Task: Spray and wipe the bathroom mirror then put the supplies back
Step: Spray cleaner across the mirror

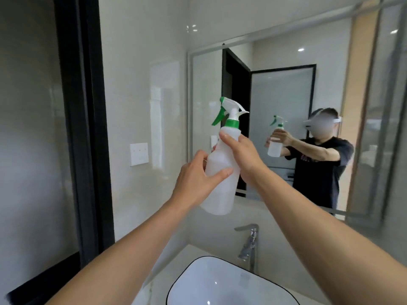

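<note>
Sink (220, 280) lowest, below bottle. L hand (193, 179) wraps spray bottle (222, 172) body; R hand (242, 153) closed on its neck, w/ mirror (286, 95) beyond, faucet (248, 245) under.

The spray bottle (220, 172) has a cloudy, translucent white body, a bright green collar and a white spray head with a green trigger and green nozzle tip. The mirror (275, 89) is edged in a pale silvery-grey frame and shows a black T-shirt with a dim reddish print across the chest. The wall tiles (141, 84) are glossy off-white, unpatterned, and the switch plate (139, 154) on them is plain white. The door frame (83, 128) at the left is black. The basin (220, 285) is gloss white with a thin black rim, the tap (248, 245) shiny chrome, the bench (158, 280) pale cream.
</note>
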{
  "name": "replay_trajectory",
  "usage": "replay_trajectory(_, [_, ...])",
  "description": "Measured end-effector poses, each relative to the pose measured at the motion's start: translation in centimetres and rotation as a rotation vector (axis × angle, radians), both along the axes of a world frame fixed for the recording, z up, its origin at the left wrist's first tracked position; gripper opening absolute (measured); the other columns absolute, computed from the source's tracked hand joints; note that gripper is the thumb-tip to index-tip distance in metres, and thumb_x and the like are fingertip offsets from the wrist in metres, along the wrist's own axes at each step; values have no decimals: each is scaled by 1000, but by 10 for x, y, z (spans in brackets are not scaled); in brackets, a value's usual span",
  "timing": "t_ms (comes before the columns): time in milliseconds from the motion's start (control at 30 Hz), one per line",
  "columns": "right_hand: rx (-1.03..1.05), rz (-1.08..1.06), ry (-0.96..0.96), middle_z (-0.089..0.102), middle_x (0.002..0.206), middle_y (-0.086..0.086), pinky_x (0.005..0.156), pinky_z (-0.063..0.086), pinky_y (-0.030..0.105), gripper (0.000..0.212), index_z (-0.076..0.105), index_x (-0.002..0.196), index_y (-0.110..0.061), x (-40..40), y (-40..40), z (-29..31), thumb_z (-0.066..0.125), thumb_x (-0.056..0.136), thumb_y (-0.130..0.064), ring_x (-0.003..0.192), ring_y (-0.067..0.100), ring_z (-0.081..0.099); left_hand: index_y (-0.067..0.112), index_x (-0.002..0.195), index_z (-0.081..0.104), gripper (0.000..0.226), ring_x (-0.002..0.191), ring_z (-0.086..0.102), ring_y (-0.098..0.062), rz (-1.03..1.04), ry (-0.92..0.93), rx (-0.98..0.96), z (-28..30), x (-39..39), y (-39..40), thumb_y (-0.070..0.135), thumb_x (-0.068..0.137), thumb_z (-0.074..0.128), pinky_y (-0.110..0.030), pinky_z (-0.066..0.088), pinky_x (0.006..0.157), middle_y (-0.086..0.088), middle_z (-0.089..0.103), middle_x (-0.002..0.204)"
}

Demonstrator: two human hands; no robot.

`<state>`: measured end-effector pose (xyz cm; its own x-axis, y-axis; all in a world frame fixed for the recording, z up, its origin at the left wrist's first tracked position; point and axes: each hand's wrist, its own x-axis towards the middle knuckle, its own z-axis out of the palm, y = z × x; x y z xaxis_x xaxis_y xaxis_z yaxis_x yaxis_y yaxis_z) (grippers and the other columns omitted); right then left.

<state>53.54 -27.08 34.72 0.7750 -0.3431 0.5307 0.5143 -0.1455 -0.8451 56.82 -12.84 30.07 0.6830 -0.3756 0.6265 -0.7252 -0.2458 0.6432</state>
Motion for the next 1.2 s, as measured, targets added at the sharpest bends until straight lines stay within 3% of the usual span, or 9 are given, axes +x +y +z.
replay_trajectory(133, [46, -7, 2, 71, 84, 12, 88, 55, 52, 22, 66, 95, -13, 3, -40, -4, 68, 92, -35, 81, 29, 69, 20, 104, 52, 52, 91, 64, -12, -115, 13, 4, -1, 17, -40, 61, 79, 72, -43, 56, 82, 10, 64, 97])
replay_trajectory(200, [50, -12, 9, 71, 86, 13, 91, 54, 54, 29, 63, 101, -9, 4, -59, -5, 68, 92, -36, 83, 30, 69, 17, 100, 53, 47, 89, 64, -14, -168, 12, -28, 0, 28, -61, 60, 85, 66, -41, 55, 81, 6, 66, 95])
replay_trajectory(367, [-2, 11, 26, 70, 88, 12, 79, 58, 42, 31, 61, 102, -5, 18, -98, 4, 61, 97, -36, 82, 26, 69, 15, 86, 58, 42, 75, 62, -17, -204, -27, -79, 18, 62, -99, 54, 99, 47, -33, 48, 67, 0, 66, 83])
replay_trajectory(467, [-21, 44, -4, 66, 94, 18, 87, 55, 45, 32, 59, 105, -3, 37, -109, 7, 60, 97, -34, 88, 31, 66, 21, 85, 59, 34, 79, 66, -18, -216, -2, -208, 37, 95, -112, 47, 102, 45, -36, 51, 69, 2, 66, 83])
replay_trajectory(700, [-52, 41, 39, 65, 95, 21, 86, 56, 44, 29, 58, 107, -2, 74, -123, 3, 59, 98, -30, 90, 34, 65, 19, 102, 69, 34, 76, 58, -7, -362, 126, -413, 84, 148, -145, 42, 105, 44, -25, 42, 67, 6, 65, 87])
replay_trajectory(867, [-51, 8, 53, 65, 91, 17, 86, 53, 44, 31, 59, 101, -4, 81, -128, -1, 64, 92, -33, 85, 32, 65, 14, 97, 72, 33, 66, 54, -2, -543, 262, -484, 100, 161, -175, 36, 104, 48, -7, 41, 53, 5, 64, 80])
replay_trajectory(967, [-76, -38, 61, 66, 92, 18, 83, 56, 40, 33, 62, 101, -3, 79, -133, -1, 60, 94, -35, 84, 29, 67, 18, 84, 70, 28, 61, 53, -2, -632, 316, -474, 106, 171, -190, 33, 102, 54, -9, 41, 52, 6, 61, 74])
replay_trajectory(1100, [-89, -84, 62, 66, 92, 17, 84, 56, 38, 30, 62, 99, -2, 76, -137, 1, 56, 96, -31, 86, 30, 65, 13, 90, 70, 20, 56, 58, -4, -844, 469, -512, 111, 176, -206, 27, 100, 59, -18, 46, 55, 1, 63, 74])
replay_trajectory(1200, [-111, -130, 66, 66, 95, 20, 85, 56, 39, 33, 60, 105, -1, 72, -141, -1, 56, 97, -32, 87, 30, 66, 11, 92, 67, 16, 69, 64, -14, -975, 579, -533, 110, 175, -220, 24, 99, 61, -29, 53, 66, -4, 66, 81])
